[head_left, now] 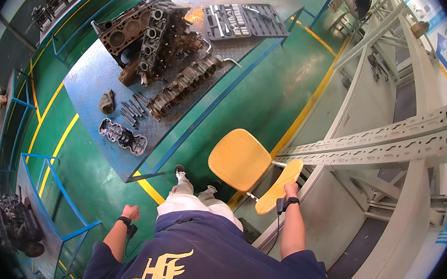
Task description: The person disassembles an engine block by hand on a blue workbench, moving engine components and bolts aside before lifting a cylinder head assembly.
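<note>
My right hand [291, 190] grips the edge of the yellow backrest [274, 192] of a chair. The chair's rounded yellow seat [240, 160] faces up in front of me, joined to the backrest by pale metal bars. At my left side hangs my left hand [131, 212], its fingers curled in, with no object visible in it. A dark strap with a small black device sits on each wrist, and a cable runs from the right one.
A metal-topped workbench [92, 76] stands ahead, carrying an engine block [152, 38], a cylinder head [185, 85], several bolts [134, 108], a metal housing part [122, 136] and a socket set [240, 20]. Pale steel framing [374, 138] rises at right. Another engine-laden bench [46, 224] is at left.
</note>
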Demonstrator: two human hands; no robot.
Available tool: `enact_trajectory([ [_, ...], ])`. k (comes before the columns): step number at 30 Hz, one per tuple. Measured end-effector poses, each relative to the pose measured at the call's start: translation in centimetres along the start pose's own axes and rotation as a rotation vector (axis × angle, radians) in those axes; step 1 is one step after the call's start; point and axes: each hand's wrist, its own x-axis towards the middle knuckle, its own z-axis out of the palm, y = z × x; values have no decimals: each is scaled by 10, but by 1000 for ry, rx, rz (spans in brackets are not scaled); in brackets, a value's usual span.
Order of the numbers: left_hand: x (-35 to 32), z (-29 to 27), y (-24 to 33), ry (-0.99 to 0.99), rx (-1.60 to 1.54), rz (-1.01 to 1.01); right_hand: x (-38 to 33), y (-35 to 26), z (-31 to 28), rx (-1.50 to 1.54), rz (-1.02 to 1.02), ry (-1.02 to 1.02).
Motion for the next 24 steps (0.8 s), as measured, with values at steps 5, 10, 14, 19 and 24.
enact_trajectory([
  [5,-1,-4,3,6,4,-6,2,6,-1,139,50,9],
  [10,0,-16,0,14,-10,-61,-32,-46,-3,27,34,-14],
  [14,9,-5,37,-38,-10,10,8,1,-6,201,37,115],
  [19,16,-22,29,-10,-12,26,-7,-11,0,143,47,220],
  [24,25,-57,64,-28,-18,15,-14,-15,-3,100,-9,335],
])
